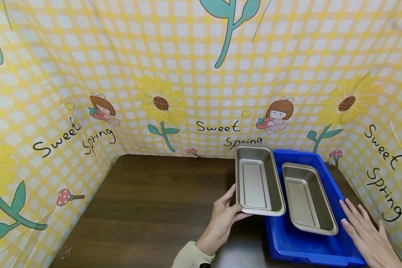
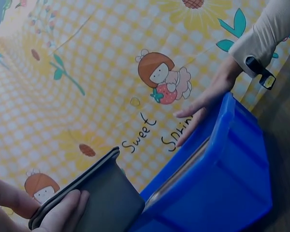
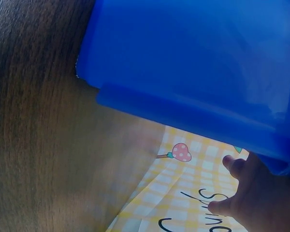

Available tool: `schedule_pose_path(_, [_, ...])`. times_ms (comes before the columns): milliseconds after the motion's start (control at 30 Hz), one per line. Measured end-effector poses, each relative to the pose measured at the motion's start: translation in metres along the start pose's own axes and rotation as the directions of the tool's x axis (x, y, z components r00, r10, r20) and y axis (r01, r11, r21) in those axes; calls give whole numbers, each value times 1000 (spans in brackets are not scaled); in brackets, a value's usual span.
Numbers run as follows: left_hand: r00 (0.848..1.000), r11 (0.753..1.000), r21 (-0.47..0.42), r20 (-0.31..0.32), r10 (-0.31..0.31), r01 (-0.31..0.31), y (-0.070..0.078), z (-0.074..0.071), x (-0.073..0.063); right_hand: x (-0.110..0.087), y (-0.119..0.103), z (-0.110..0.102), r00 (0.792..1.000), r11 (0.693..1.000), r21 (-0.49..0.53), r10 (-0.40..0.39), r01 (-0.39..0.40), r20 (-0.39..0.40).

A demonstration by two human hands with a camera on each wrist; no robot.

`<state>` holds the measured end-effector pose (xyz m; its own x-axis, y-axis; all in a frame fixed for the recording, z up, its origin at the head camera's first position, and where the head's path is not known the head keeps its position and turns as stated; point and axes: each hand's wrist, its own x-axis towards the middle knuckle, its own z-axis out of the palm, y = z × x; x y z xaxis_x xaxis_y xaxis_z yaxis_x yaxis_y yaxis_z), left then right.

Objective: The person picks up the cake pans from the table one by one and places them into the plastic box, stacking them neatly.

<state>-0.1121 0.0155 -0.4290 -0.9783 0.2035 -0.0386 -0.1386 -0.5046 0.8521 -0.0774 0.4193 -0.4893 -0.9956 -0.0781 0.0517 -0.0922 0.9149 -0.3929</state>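
My left hand (image 1: 220,220) grips a rectangular metal loaf pan (image 1: 254,182) by its near left corner, thumb over the rim. This pan is raised beside the left wall of a blue plastic bin (image 1: 289,243), overlapping that wall in the head view. A second, matching loaf pan (image 1: 301,203) sits inside the bin. At the bin's right rim rests my right hand (image 1: 366,232), fingers straight and spread. From the left wrist, the held pan (image 2: 108,198) shows its dark outer side, with the fingers curled at its edge.
The bin stands on the right part of a dark wood-grain table (image 1: 160,201). Yellow checked cloth (image 1: 194,96) with sunflowers and lettering hangs behind the table and along both sides. A small clear scrap (image 1: 66,254) lies near the table's left front edge.
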Motion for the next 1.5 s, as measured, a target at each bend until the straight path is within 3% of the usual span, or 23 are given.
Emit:
schedule_pose_path(667, [998,998,-50,42,-41,43,-15,48,13,-1,1,1,1000,1000,-7,-7,6,-23])
schedule_pose_path(933, [998,996,-71,17,-61,62,-29,69,19,0,1,2,1000,1000,-5,15,-15,5])
schedule_pose_path(1500, [994,987,-132,-50,-99,92,-56,109,24,-2,-3,-3,1000,1000,-8,-5,5,-27])
